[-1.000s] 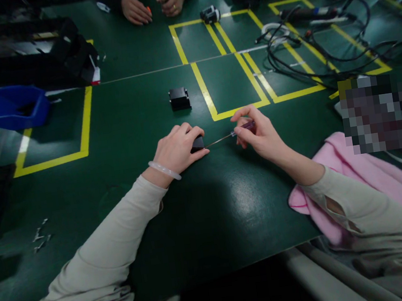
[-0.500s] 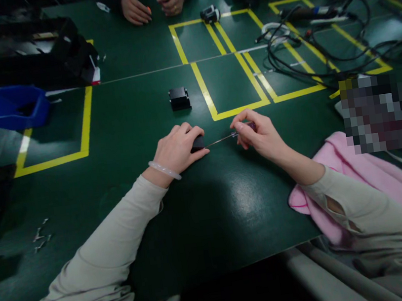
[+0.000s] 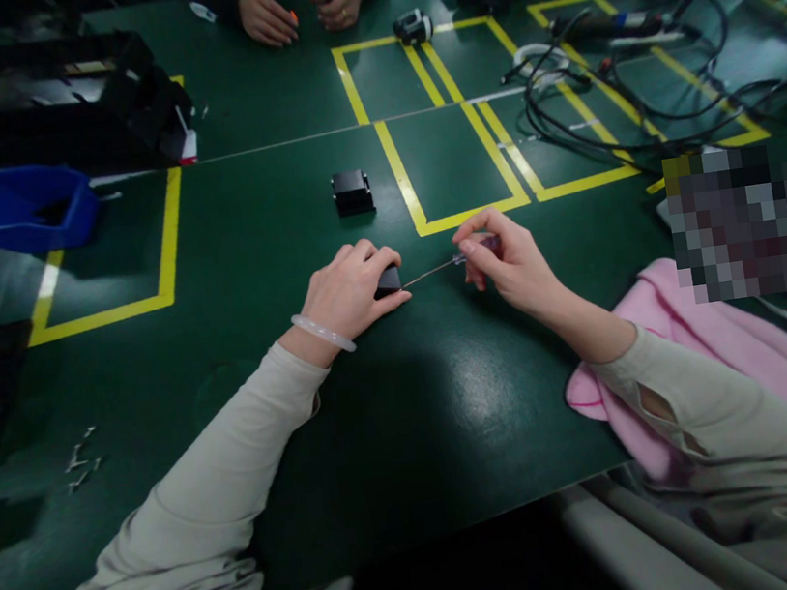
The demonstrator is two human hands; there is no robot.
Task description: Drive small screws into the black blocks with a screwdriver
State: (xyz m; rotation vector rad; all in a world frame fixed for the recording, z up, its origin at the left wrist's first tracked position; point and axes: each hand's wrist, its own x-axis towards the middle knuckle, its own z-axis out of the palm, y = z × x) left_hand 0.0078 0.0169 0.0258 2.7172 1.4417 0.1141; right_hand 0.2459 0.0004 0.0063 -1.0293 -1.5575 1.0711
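My left hand [image 3: 353,291] is closed around a small black block-shaped part [image 3: 387,282] and holds it against the green tabletop; the fingers hide most of it. In my right hand [image 3: 501,255] is a screwdriver [image 3: 458,259] with a clear, purplish handle and a thin shaft. It lies nearly level, its tip meeting the right side of the black part beside my left thumb. Whether the tip sits in a screw is too small to see. Beyond my left hand stands a similar black part [image 3: 352,192] with bright metal bits at its ends.
A blue bin [image 3: 23,215] and black trays [image 3: 32,116] stand at the left, loose screws [image 3: 80,461] nearer me. Right are a pink cloth [image 3: 709,348] and tangled black cables [image 3: 634,129]. Across the table, a co-worker's hands [image 3: 337,0] rest near a black-and-white cylinder [image 3: 413,28].
Almost nothing differs. My right hand and the screwdriver handle have shifted very slightly; the left hand still holds the black part in place.
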